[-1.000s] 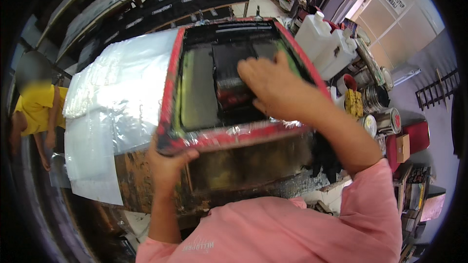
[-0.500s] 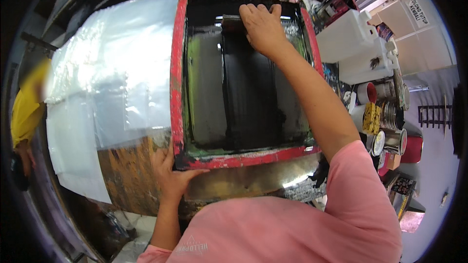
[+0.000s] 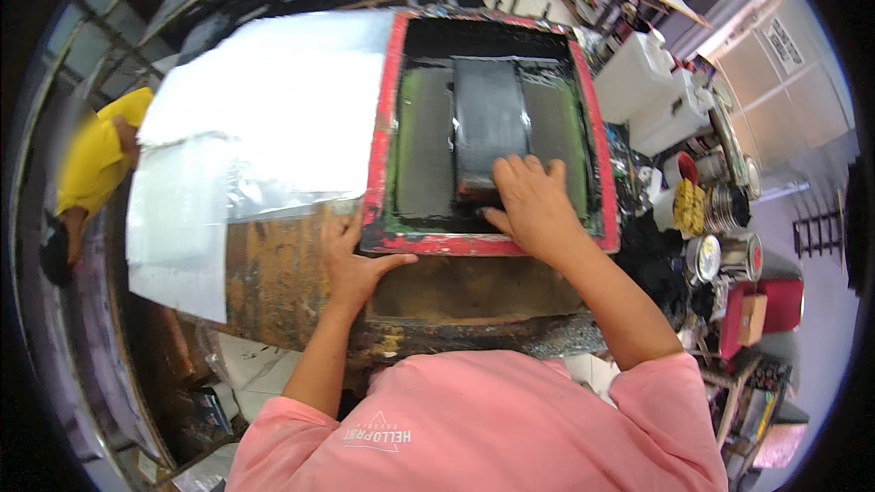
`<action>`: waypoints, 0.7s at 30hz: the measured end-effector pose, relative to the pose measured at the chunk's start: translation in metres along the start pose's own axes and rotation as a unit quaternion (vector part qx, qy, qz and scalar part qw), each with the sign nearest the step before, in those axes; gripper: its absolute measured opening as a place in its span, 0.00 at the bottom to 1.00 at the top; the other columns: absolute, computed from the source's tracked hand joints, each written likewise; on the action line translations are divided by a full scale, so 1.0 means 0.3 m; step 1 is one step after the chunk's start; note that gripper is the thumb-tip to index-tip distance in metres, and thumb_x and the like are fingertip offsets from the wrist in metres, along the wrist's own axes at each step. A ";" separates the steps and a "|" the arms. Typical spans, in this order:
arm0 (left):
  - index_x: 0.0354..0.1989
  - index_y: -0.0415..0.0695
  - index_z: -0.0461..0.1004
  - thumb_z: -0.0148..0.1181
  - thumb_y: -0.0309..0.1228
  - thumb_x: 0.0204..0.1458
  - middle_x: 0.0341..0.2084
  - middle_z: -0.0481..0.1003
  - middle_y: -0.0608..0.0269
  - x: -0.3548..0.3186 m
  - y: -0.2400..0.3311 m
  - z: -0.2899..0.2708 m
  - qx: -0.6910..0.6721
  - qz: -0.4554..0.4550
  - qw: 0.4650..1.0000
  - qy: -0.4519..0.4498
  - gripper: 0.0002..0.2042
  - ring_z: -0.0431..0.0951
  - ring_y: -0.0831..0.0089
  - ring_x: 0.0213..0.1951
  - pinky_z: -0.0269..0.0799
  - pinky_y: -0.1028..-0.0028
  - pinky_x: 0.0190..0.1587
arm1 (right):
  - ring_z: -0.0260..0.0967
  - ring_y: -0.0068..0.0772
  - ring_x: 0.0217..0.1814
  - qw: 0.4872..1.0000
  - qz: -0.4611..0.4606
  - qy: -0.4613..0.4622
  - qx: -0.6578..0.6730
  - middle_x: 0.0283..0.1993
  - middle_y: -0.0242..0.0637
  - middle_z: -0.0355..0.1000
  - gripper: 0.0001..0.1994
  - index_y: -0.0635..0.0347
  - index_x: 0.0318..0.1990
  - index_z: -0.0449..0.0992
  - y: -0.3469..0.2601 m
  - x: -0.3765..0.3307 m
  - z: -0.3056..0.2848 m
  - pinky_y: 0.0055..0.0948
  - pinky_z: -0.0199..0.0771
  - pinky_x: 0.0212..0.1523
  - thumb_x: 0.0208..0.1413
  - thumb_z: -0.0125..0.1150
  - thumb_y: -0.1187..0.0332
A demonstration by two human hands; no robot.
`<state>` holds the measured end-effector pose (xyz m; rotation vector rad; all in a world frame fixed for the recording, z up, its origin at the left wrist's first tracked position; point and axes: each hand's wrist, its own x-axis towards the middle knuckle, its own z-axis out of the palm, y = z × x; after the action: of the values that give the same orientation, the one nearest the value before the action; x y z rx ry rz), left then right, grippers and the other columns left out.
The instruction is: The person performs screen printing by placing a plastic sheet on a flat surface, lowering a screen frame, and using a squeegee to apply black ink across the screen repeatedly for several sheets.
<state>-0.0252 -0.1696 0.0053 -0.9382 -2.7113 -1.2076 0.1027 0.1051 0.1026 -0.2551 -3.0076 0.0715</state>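
A red-framed printing screen (image 3: 375,173) lies on the worktable, its mesh smeared with black ink and greenish along the sides. My right hand (image 3: 533,200) is closed on a dark squeegee (image 3: 474,193) at the near end of the mesh; the hand hides part of it. A broad wet black ink band (image 3: 489,109) runs up the mesh from the squeegee. At the frame's near left corner, my left hand (image 3: 351,260) rests with fingers spread, the thumb along the near edge and the other fingers beside the left side.
Clear plastic sheets (image 3: 273,82) cover the table's left part. Beyond the right edge stand white jerrycans (image 3: 633,77), several cans (image 3: 704,258) and a yellow sponge (image 3: 689,208). A person in yellow (image 3: 96,159) is at the far left.
My right hand has drawn the squeegee from the far end of the screen to the near end, leaving a glossy black band. My left hand stays at the frame corner.
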 end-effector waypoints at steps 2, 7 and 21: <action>0.66 0.40 0.75 0.90 0.46 0.30 0.51 0.78 0.55 0.019 0.060 -0.040 -0.141 -0.020 0.990 0.011 0.50 0.80 0.60 0.51 0.75 0.63 0.54 | 0.70 0.45 0.53 0.998 0.016 0.056 -0.002 0.45 0.37 0.70 0.21 0.56 0.47 0.72 -0.086 -0.053 -0.091 0.59 0.59 0.57 0.53 0.70 0.54; 0.76 0.33 0.57 0.83 0.48 0.43 0.62 0.72 0.45 0.165 0.256 -0.081 -0.372 -0.025 0.925 0.072 0.56 0.73 0.55 0.63 0.68 0.59 0.65 | 0.69 0.47 0.51 0.971 0.039 0.221 -0.081 0.42 0.39 0.70 0.22 0.57 0.46 0.73 -0.061 0.038 -0.313 0.60 0.57 0.59 0.53 0.67 0.51; 0.68 0.31 0.70 0.70 0.48 0.59 0.67 0.72 0.46 0.370 0.080 -0.072 0.066 -0.043 0.990 0.121 0.37 0.60 0.50 0.77 0.21 0.40 0.78 | 0.76 0.57 0.56 0.877 -0.237 0.280 -0.311 0.59 0.51 0.77 0.13 0.62 0.56 0.75 0.261 0.338 -0.680 0.49 0.70 0.52 0.65 0.56 0.74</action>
<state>-0.1075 -0.1149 0.0650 -0.6219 -2.6220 -1.0614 0.0421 0.2068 0.3121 0.3593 -2.3284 -0.8624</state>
